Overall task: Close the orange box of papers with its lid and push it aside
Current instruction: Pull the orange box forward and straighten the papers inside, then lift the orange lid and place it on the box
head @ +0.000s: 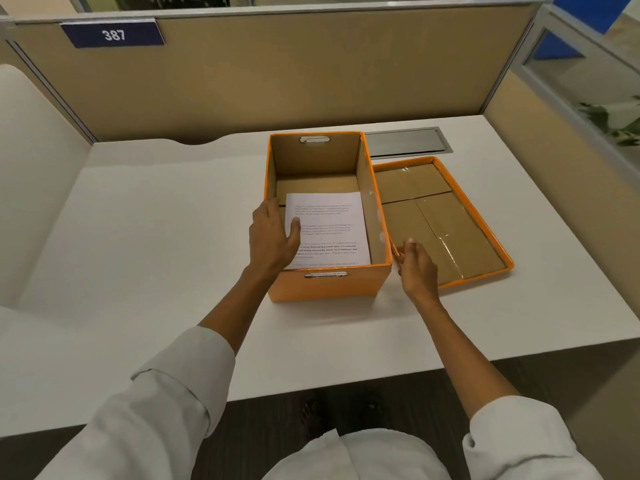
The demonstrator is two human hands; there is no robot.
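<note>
Two bare hands are over a white desk [156, 237], both arms in rolled white sleeves. An orange box [329, 285] stands upright and open near the middle of the desk, brown cardboard inside, with a cut-out handle slot in its near wall and another in its far wall. Printed sheets of paper [332, 226] lie flat on the box floor, toward the near end.

Left hand [273, 233]: reaches over the box's left wall, fingers spread and loose, thumb resting on the left edge of the top sheet. Nothing gripped.

Right hand [417, 268]: at the near left corner of the lid [450, 223], fingers curled by the lid's rim just beside the box's right wall. Whether it has actually closed on the rim cannot be told from this view.

Lid lies upside down on the desk directly right of the box, touching or almost touching it, brown inner side up with clear tape across the flaps.

Behind the box, a grey metal plate [405, 142] is set in the desk. Beige partition [277, 71] at back carries a blue sign [112, 34] reading 387.
</note>
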